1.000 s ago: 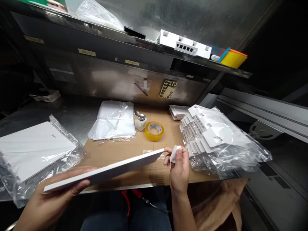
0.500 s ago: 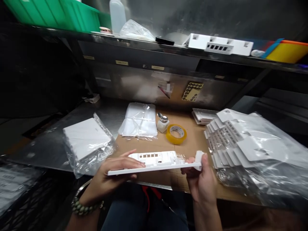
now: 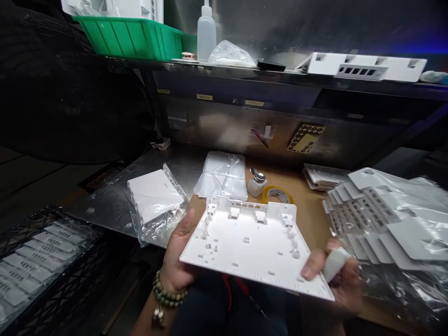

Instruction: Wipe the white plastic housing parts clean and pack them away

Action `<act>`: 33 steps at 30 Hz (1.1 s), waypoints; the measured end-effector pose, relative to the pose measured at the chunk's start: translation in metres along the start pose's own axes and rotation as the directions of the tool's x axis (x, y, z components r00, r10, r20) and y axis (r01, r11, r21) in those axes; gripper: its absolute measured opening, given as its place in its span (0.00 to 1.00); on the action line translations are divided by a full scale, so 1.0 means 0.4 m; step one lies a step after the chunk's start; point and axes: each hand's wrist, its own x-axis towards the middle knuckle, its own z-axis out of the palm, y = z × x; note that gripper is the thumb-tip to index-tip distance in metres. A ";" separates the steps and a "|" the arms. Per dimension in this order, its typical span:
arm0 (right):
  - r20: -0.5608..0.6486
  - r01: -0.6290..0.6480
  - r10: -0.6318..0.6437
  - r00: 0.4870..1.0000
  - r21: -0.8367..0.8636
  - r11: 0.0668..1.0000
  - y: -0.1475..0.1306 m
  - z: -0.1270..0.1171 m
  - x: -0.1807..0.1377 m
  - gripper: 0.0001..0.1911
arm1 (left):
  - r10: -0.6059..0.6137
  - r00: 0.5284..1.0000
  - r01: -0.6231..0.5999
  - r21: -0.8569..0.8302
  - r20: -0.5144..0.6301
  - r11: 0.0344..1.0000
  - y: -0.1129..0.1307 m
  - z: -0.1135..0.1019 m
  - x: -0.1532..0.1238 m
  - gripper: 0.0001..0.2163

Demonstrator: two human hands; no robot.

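Between my two hands, above the front of the bench, is a white plastic housing shell [image 3: 252, 247], its inside with small posts and clips facing me. My left hand [image 3: 180, 254] grips its left edge, with the fingers hidden beneath. On the right corner, my right hand [image 3: 336, 275] clasps the shell with the thumb on top. A small white wad, perhaps a cloth [image 3: 335, 262], is also tucked between the fingers of that hand. Behind the shell stand a pump bottle [image 3: 257, 183] with a metal lid and a roll of yellow tape [image 3: 278, 193], partly covered.
Bagged white housings [image 3: 388, 214] are stacked at the right, another bagged one [image 3: 156, 193] at the left. Clear plastic bags [image 3: 224, 175] lie at the back. A crate of housings [image 3: 42, 256] is lower left. Overhead, a shelf [image 3: 224, 70] carries a green bin [image 3: 129, 39] and a squeeze bottle [image 3: 206, 35].
The shell has tipped from nearly edge-on to showing its whole inside face. My view has swung left, and my right hand has shifted to the shell's near right corner.
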 end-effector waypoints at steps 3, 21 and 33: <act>0.029 0.099 -0.094 0.995 -0.299 0.949 0.016 -0.036 0.032 0.12 | -0.051 0.984 0.047 -0.024 -0.171 0.999 0.017 0.021 -0.002 0.32; 0.735 0.594 -0.116 0.668 -0.432 0.679 -0.021 0.216 -0.100 0.10 | 0.379 0.917 -0.362 0.142 -0.125 0.922 -0.066 0.123 -0.004 0.38; 0.713 0.575 -0.082 0.696 -0.486 0.658 -0.012 0.187 -0.091 0.09 | 0.392 0.906 -0.370 0.148 -0.162 0.917 -0.045 0.098 0.000 0.42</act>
